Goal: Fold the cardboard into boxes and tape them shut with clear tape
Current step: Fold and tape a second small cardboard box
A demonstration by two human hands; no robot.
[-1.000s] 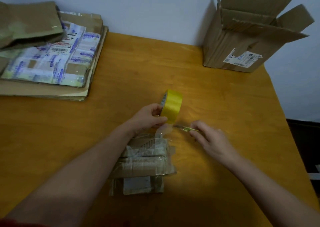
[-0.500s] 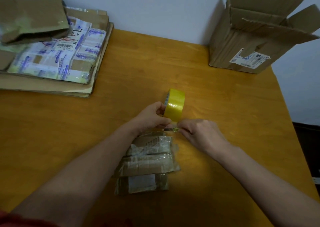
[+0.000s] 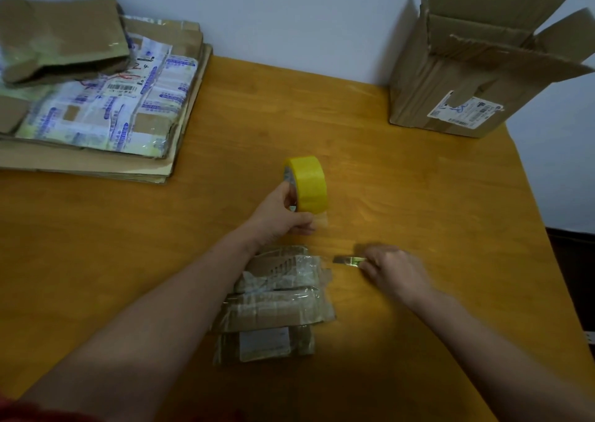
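Note:
My left hand (image 3: 279,213) grips a yellow roll of tape (image 3: 307,184), held upright above the table, with a short clear tail of tape hanging under it. My right hand (image 3: 394,268) is blurred and holds a small shiny blade-like tool (image 3: 348,260) that points left. Below the roll lies a small cardboard box (image 3: 277,299), wrapped in clear tape with a white label on its near side. The tool's tip is just right of the box's far corner.
A stack of flattened cardboard (image 3: 96,109) with printed labels lies at the back left of the wooden table (image 3: 418,196). An open, upright cardboard box (image 3: 467,67) stands at the back right against the wall. The table's right edge runs close to my right arm.
My right hand went in to the tape just under the roll, then pulled away to the right and down with the tool. The roll is lifted slightly, its tail now free.

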